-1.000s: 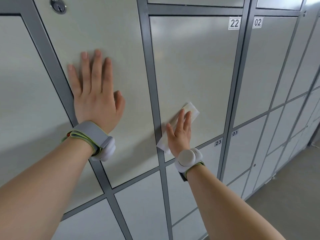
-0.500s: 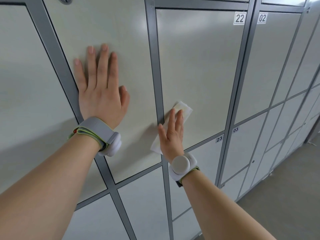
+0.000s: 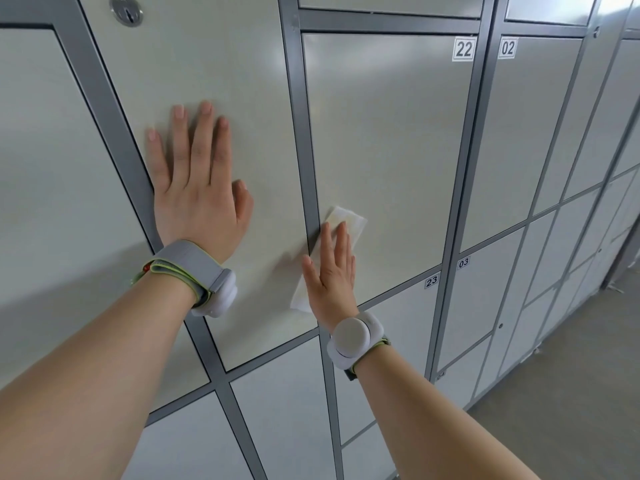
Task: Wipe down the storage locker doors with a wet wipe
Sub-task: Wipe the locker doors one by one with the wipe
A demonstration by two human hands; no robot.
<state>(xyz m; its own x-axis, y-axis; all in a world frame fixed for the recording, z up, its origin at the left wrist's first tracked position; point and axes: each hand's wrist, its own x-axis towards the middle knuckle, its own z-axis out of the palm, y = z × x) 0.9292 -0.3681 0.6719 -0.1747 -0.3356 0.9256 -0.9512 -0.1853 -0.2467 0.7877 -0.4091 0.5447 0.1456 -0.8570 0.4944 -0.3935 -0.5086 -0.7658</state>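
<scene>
Stage of the job: judged mid-wipe on one door. A sideways pass had just reached that door's left edge, so the next stroke likely called for a return higher up or for carrying on across the frame. No wet sheen could be made out to show what was already covered.
Locker bank (image 3: 540, 133): pale doors in grey framing ran off to the right above a grey floor (image 3: 571, 393).
Door 22 (image 3: 388, 133): the door being cleaned; most of its face lay above the wipe.
Neighbouring door (image 3: 221, 71): just left of door 22, with a round lock (image 3: 126, 10) near its top.
Grey post (image 3: 298, 116): stood upright between the two doors.
Left hand (image 3: 197, 188): lay open, fingers straight and palm flat on the neighbouring door as a brace; it had kept that place over the last second.
Right hand (image 3: 330, 271): also open, its straight fingers pressing the wipe to the locker face and gripping nothing; it had slid left from the lower middle of door 22.
Wet wipe (image 3: 349, 218): a folded white strip under the right fingers, tilted, with its upper end on door 22, its middle over the grey post and its lower corner on the neighbouring door.
Number label (image 3: 464, 49): read 22, at the door's top right corner, well apart from the wipe.
</scene>
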